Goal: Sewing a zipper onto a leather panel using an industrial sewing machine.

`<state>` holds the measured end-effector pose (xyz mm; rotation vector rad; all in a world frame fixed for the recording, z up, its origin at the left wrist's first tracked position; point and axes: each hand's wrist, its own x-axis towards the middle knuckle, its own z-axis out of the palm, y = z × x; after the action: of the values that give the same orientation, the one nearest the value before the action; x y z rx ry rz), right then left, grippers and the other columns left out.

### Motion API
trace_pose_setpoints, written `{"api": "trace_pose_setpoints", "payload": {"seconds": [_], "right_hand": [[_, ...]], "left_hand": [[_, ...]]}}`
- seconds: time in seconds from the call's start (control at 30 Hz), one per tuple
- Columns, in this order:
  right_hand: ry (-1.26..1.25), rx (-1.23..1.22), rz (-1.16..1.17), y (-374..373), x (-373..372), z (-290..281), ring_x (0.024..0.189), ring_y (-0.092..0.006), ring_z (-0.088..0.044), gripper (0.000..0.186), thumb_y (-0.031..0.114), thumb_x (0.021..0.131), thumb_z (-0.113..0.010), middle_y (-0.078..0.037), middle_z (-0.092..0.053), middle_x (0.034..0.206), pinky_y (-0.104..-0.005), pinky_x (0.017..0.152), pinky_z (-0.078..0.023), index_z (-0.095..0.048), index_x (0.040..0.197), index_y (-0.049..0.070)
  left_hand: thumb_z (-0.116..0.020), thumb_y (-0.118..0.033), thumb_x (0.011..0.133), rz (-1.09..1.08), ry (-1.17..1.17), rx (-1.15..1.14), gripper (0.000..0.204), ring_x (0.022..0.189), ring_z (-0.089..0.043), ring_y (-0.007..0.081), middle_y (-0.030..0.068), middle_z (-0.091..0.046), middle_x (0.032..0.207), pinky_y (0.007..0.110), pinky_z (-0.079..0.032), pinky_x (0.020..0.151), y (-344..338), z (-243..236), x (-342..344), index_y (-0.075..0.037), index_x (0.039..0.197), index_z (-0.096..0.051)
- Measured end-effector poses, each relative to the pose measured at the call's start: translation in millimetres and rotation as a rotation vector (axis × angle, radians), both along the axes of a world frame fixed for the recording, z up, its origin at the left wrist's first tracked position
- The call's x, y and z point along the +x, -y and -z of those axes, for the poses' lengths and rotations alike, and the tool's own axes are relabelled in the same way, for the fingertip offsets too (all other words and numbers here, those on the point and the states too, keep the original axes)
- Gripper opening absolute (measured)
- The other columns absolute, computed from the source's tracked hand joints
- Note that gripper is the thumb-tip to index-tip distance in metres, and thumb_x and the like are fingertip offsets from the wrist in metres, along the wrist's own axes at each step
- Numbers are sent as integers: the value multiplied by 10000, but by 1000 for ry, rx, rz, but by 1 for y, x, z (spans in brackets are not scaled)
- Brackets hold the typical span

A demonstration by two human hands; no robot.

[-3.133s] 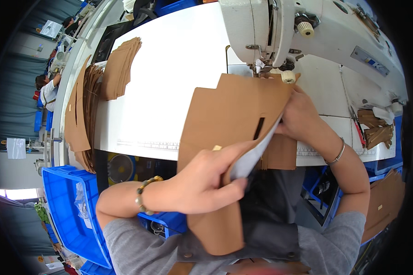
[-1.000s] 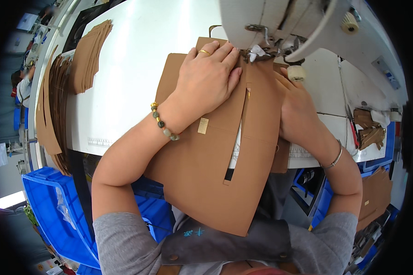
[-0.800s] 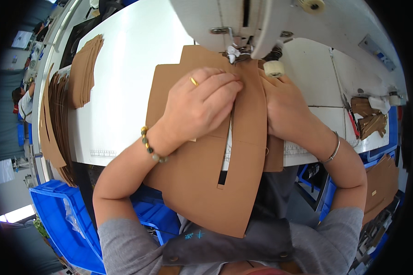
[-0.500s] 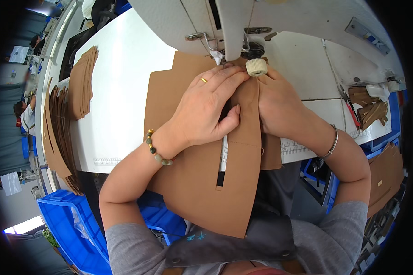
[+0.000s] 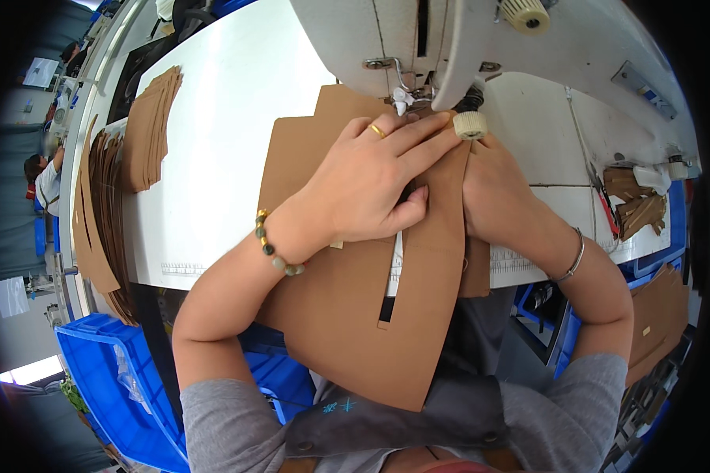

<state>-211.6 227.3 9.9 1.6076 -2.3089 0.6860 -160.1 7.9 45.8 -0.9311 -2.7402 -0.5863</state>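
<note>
Overhanging white table (image 5: pixel 213 158), brown panel (image 5: pixel 347 303); curtains (image 5: pixel 12 177)

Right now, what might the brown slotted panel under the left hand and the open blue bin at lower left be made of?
Brown slotted panel: perhaps matte leather or imitation; smooth, thin surface. Open blue bin: probably semi-gloss plastic; uniform colour, moulded-looking rim.

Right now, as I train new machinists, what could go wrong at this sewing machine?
The left hand has fingers close to the working end of the sewing machine, so one might get caught. The slitted brown panel hangs past the edge of the white table, so its weight could drag it askew.
</note>
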Motion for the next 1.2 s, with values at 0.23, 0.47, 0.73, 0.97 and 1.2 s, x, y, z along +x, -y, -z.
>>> {"api": "trace_pose_setpoints", "payload": {"seconds": [0.23, 0.47, 0.73, 0.97, 1.2], "right_hand": [[2, 112, 32, -4, 4, -14, 1195, -346, -630, 485, 252, 753, -806, -167, -707, 1167, -523, 1128, -420, -731, 1178, 32], [67, 102, 22, -7, 3, -11, 1233, -360, -611, 631, 360, 860, -756, -175, -666, 1277, -550, 1159, -397, -639, 1389, 37], [29, 142, 11, -7, 2, -13, 1213, -349, -617, 611, 380, 884, -731, -166, -679, 1246, -551, 1157, -400, -648, 1383, 38], [-27, 74, 18, -4, -1, -12, 1110, -332, -661, 547, 216, 855, -692, -139, -693, 1197, -520, 1136, -430, -666, 1383, 75], [49, 218, 54, -8, -1, -14, 1262, -367, -629, 694, 296, 786, -828, -140, -680, 1330, -500, 1154, -449, -655, 1435, 122]], "left_hand": [[-654, -427, 980, -89, 150, -187, 723, 1572, -332, 363, 97, -437, 1665, 604, -249, 1255, 43, 4, 43, -106, 1597, -458], [-588, -430, 1038, -325, 149, -175, 681, 1598, -263, 374, 102, -345, 1715, 627, -161, 1274, 14, 14, 48, -115, 1619, -425], [-618, -403, 1032, -345, 81, -201, 628, 1542, -363, 379, 106, -433, 1657, 654, -286, 1215, 15, 13, 42, -114, 1573, -485], [-620, -409, 1029, -322, 43, -192, 611, 1530, -390, 362, 104, -453, 1644, 660, -296, 1205, 22, 18, 28, -112, 1554, -516], [-642, -352, 1021, -283, 8, -128, 575, 1526, -404, 345, 103, -474, 1625, 638, -318, 1208, 26, 22, 25, -93, 1524, -542]]}}
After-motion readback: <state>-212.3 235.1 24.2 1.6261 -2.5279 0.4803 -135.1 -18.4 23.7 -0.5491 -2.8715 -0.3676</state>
